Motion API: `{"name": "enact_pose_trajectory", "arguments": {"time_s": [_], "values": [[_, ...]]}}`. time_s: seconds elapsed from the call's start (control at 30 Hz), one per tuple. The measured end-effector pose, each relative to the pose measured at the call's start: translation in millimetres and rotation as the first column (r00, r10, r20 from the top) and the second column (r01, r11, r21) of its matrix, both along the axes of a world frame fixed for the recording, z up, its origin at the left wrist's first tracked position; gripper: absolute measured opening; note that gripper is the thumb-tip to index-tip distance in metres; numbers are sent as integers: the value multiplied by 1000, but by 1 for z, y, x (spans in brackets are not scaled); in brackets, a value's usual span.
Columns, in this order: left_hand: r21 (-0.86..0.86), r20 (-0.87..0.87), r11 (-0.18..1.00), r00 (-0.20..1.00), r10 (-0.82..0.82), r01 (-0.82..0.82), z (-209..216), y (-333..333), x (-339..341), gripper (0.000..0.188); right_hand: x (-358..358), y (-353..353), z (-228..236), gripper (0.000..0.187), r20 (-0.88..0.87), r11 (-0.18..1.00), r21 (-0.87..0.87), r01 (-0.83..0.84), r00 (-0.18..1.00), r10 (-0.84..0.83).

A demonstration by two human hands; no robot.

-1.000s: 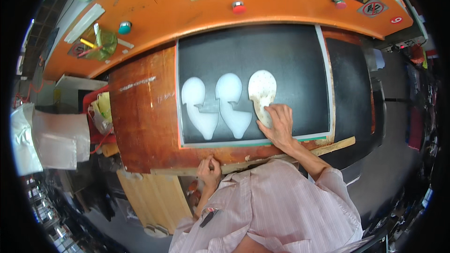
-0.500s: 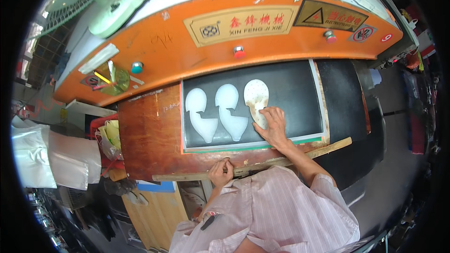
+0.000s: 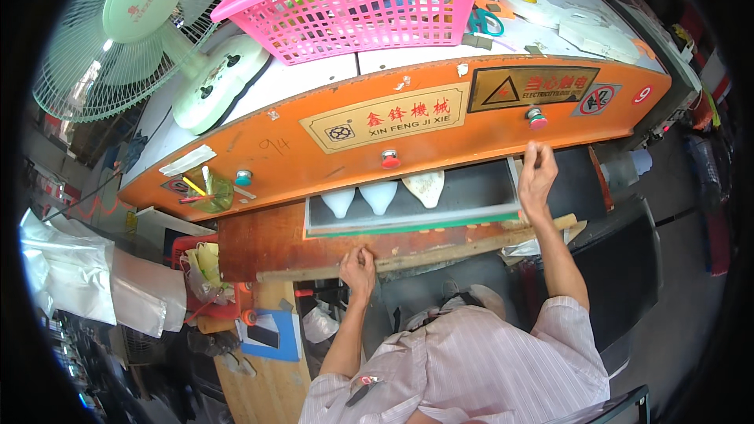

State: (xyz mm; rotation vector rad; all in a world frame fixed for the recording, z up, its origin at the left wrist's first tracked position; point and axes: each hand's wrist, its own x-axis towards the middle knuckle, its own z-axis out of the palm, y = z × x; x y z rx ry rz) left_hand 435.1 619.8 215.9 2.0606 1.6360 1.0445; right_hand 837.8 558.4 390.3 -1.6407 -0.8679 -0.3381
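Note:
My right hand [image 3: 539, 177] is raised at the right end of the orange machine front, just below a red push button [image 3: 536, 120]. Its fingers are curled in and no object shows in them. On the wooden table's near edge lies my left hand [image 3: 358, 268], loosely closed. Beyond it, a black board [image 3: 479, 192] carries two pale blue-white sole-shaped pieces, the left piece [image 3: 338, 202] and the middle piece [image 3: 378, 197], plus a speckled, stained sole-shaped piece [image 3: 425, 188]. The machine front hides their far ends.
Another red button [image 3: 390, 159] and a green button [image 3: 243, 178] sit on the orange front [image 3: 275, 159]. Above stand a pink basket [image 3: 369, 12], a green fan [image 3: 145, 0] and teal-handled scissors [image 3: 488, 23]. Plastic sheets [image 3: 75, 267] hang at left.
My right hand has left the speckled piece and moved right and up, near the right red button. My left hand stays at the table edge. The view has tilted, and the orange front now covers the pieces' far ends.

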Motion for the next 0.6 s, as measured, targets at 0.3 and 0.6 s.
{"name": "enact_pose_trajectory", "arguments": {"time_s": [0.3, 0.6], "values": [[-88, 73, 996, 997, 11, -5, 8, 68, 27, 16, 34, -12, -1, 34, -91, 958, -234, -165, 985, 148], [-158, 35, 986, 998, 56, -50, 5, 79, 28, 21, -63, -41, -103, 20, -9, 865, -414, -285, 951, 309]]}}
